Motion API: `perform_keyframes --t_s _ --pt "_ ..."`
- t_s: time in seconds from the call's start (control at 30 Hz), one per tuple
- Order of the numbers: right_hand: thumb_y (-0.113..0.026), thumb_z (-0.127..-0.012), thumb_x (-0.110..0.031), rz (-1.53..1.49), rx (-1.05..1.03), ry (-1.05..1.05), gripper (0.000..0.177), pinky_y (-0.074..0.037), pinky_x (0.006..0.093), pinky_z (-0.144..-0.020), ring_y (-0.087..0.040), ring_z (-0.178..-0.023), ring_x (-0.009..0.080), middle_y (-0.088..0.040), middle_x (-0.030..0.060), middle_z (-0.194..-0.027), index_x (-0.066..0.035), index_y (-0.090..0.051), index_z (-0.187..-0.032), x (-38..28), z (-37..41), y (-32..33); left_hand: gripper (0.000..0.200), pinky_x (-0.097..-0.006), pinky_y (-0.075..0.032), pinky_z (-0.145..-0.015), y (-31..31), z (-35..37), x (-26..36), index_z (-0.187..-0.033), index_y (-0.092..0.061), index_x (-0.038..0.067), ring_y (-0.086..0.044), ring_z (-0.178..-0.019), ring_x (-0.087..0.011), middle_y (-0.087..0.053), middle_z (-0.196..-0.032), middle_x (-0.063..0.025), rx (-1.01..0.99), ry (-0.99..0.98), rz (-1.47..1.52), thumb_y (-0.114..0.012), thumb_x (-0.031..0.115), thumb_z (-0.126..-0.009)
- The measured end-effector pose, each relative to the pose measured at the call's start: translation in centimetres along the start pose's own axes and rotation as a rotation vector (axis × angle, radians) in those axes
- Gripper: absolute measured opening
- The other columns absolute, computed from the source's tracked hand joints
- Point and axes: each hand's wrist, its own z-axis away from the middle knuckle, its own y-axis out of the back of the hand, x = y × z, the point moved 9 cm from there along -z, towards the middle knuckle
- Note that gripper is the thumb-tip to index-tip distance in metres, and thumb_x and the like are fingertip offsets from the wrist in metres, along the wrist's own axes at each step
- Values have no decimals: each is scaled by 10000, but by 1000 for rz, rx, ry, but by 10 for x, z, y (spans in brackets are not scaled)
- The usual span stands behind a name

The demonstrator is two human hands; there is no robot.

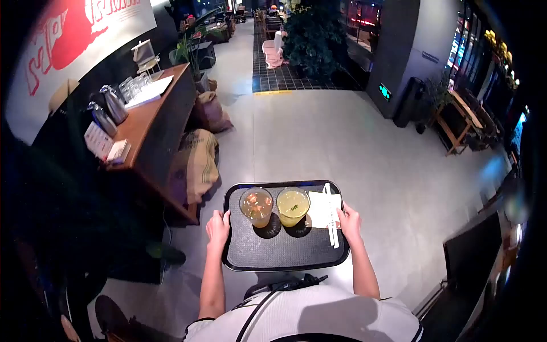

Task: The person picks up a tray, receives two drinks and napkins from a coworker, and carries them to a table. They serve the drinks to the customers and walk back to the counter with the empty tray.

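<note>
A black serving tray (273, 253) is held level in front of my body. My left hand (217, 228) grips its left rim, and my right hand (349, 221) is closed on the right rim. Two glasses stand upright side by side on it: a glass of amber drink with reddish pieces (256, 208) on the left, and a glass of pale yellow-green drink (293, 206) beside it. Close to my right hand lie a napkin (319, 209) and paper-wrapped straws (331, 222). Fingers under the tray are hidden.
On the left, a wooden counter (149, 117) carries metal pitchers (114, 104), glasses and a small sign. Burlap sacks (199, 162) rest against its side. Grey floor (302, 137) leads to a dark tiled strip with a large tree (315, 40). A dark chair (473, 251) stands at right.
</note>
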Motion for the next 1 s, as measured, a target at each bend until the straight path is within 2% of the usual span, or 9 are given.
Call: perform_keyframes --t_s 0.17,0.3,0.37,0.53,0.6,0.73,0.83,0.93,1.0 --pt "-596 -826 -158 -256 32 172 364 -486 288 -730 -653 -825 168 -657 175 -928 -100 -563 -1184 -33 -168 -49 338 -490 -436 -630 -54 -141 41 -795 -500 9 -581 -707 -414 -597 -711 -230 -8 37 10 -550 337 -858" --pt "-588 -828 -132 -230 8 83 392 -464 249 -565 -559 -612 45 -656 59 -744 -54 -536 -1209 -100 -275 -75 333 -492 -441 -604 -96 -268 71 -798 -496 6 -584 -684 -415 -594 -693 -228 53 -62 -18 -527 330 -871" --pt "-593 -826 -146 -144 30 52 353 -485 312 -758 -642 -878 192 -648 175 -970 -84 -568 -1173 -113 -332 -82 331 -492 -441 -607 -115 -329 89 -804 -502 3 -582 -684 -418 -591 -686 -229 8 -24 -24 -522 326 -875" --pt "-592 -823 -133 -218 33 50 361 -465 295 -819 -626 -919 172 -650 147 -997 -55 -561 -1174 -172 -478 -112 353 -488 -446 -612 -152 -479 130 -796 -511 -1 -585 -692 -418 -590 -688 -246 0 -26 -5 -518 343 -875" --pt "-613 -814 -178 -187 62 106 386 -434 250 -554 -493 -566 48 -543 9 -574 -69 -564 -1182 -196 -540 -142 355 -489 -449 -617 -185 -543 127 -798 -514 -3 -585 -694 -418 -588 -687 -249 5 -6 -23 -521 344 -873" --pt "-619 -806 -237 -273 12 73 400 -366 274 -461 -351 -466 57 -342 -6 -490 -76 -574 -1169 -258 -652 -172 368 -486 -452 -622 -232 -660 143 -789 -510 -12 -583 -703 -420 -594 -709 -243 35 -18 -9 -515 346 -877" --pt "-561 -857 -192 -169 -85 90 380 -438 235 -466 -510 -542 49 -572 2 -655 -46 -540 -1207 -285 -759 -220 366 -492 -441 -614 -260 -745 152 -785 -498 -12 -577 -704 -421 -594 -715 -242 25 22 -14 -508 341 -883" --pt "-589 -836 -181 -505 -157 60 349 -417 277 -483 -439 -503 78 -543 61 -627 -64 -574 -1164 -323 -849 -256 351 -500 -430 -608 -286 -833 162 -800 -493 -2 -572 -698 -425 -593 -708 -240 59 27 -12 -507 339 -881" --pt "-600 -828 -180 -283 -77 199 344 -425 281 -497 -450 -512 82 -544 72 -630 -59 -581 -1150 -340 -917 -273 343 -509 -425 -618 -303 -889 166 -805 -503 10 -573 -707 -431 -595 -714 -240 67 75 -8 -517 346 -872"
